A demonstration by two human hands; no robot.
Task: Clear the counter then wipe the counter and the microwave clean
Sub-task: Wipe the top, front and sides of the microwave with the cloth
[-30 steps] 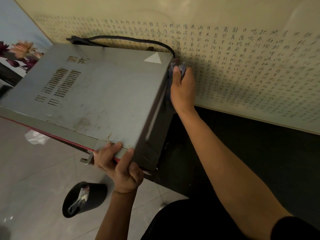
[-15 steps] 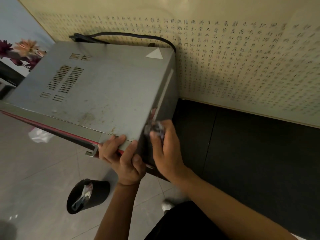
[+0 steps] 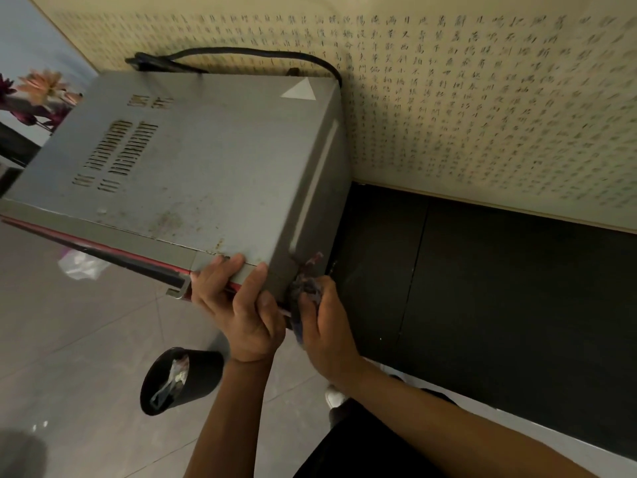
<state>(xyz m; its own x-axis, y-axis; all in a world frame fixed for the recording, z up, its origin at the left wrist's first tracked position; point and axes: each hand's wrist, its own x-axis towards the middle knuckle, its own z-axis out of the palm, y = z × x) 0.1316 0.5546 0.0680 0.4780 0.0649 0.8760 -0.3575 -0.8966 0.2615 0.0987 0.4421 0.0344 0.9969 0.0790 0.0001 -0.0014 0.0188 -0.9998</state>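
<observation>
1. At the left end of the black flat counter, one grey metal box-shaped microwave is seen from above. Its back is turned to the wall and its base is hidden.
2. One white triangular sticker is noted on the microwave top, at the back right corner. Vent slots are cut into the top on its left part, and brown stains are scattered near the front edge.
3. One thick black power cord is looped behind the microwave, along the cream wall covered in rows of dark handwritten characters.
4. One crumpled dark bluish cloth is counted. It is pressed against the microwave's right side, low and near the front corner.
5. Two bare hands are counted.
6. Left hand: the fingers are curled over the top front right corner of the microwave, so the edge is gripped. Nothing else is held.
7. Right hand: the fingers are closed round the cloth, which is held bunched against the side panel. The two hands are just beside each other.
8. One black round waste bin with scraps inside is seen on the grey tiled floor, below the left forearm.
9. One whitish plastic bag is seen on the floor, partly hidden under the microwave's front edge.
10. One flower picture is seen at the far left.
</observation>
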